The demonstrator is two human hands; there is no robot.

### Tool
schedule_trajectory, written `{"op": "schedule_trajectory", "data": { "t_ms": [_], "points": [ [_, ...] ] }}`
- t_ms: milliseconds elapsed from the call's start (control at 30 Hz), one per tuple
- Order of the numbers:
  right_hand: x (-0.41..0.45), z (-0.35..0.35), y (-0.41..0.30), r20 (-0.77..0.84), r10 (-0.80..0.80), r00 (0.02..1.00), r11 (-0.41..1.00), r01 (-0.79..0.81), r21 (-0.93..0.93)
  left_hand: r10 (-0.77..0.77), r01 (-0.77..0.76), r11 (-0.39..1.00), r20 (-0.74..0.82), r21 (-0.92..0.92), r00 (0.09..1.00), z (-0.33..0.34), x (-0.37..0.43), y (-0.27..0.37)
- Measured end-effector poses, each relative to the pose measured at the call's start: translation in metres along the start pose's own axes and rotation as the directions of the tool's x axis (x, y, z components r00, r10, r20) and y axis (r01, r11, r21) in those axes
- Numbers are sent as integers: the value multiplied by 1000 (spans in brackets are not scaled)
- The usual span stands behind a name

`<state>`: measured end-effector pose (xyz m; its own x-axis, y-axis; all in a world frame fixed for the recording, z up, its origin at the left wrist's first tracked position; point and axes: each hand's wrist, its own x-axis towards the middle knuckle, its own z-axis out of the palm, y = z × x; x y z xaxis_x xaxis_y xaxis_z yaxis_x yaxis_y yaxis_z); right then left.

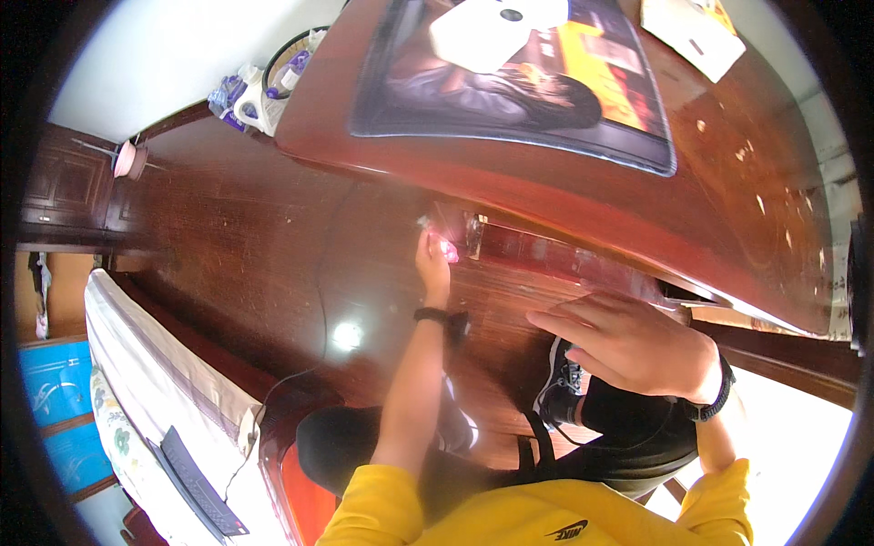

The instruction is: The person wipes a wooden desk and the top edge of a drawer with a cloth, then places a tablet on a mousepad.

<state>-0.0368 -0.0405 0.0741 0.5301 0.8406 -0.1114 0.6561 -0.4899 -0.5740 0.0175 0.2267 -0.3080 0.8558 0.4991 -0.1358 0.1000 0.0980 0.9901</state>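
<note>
My left hand (432, 266) reaches down and forward below the front edge of a dark wooden desk (321, 130). Its fingers are closed around a small, shiny pink object (448, 250), perhaps a wrapped packet; the glare keeps me from telling exactly what it is. Close to the desk's underside, my right hand (635, 345) is held palm down, fingers spread, with nothing in it. Between the hands, a reddish wooden drawer front or panel (546, 254) shows beneath the desktop.
On the desk lie a printed mat (464, 116), a white object with a dark round spot (478, 34) and a white paper bag (693, 41). Plastic jugs (256, 102) stand by the wall. A laptop (198, 481) rests on a bed (164, 362) at left. A cable (322, 300) crosses the floor.
</note>
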Motion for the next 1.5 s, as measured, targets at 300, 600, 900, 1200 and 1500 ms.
{"op": "schedule_trajectory", "data": {
  "t_ms": [300,600,900,1200,1500],
  "points": [
    [-30,-6,-9,90,3,996,1000,-6,28,63,-65,997,-32,-33,997,28,-49,-11],
    [-61,0,4,-76,-8,997,1000,7,-11,-192,241,912,174,-331,966,77,-101,-20],
    [-71,4,13,-111,-5,994,1000,6,8,-245,253,922,65,-294,967,25,-95,-16],
    [-55,1,6,-64,-41,997,998,39,-40,-256,217,797,11,-564,967,5,-34,102],
    [-30,14,5,-40,-86,995,996,86,-1,-16,25,795,20,-607,1000,10,-46,210]
  ]
}}
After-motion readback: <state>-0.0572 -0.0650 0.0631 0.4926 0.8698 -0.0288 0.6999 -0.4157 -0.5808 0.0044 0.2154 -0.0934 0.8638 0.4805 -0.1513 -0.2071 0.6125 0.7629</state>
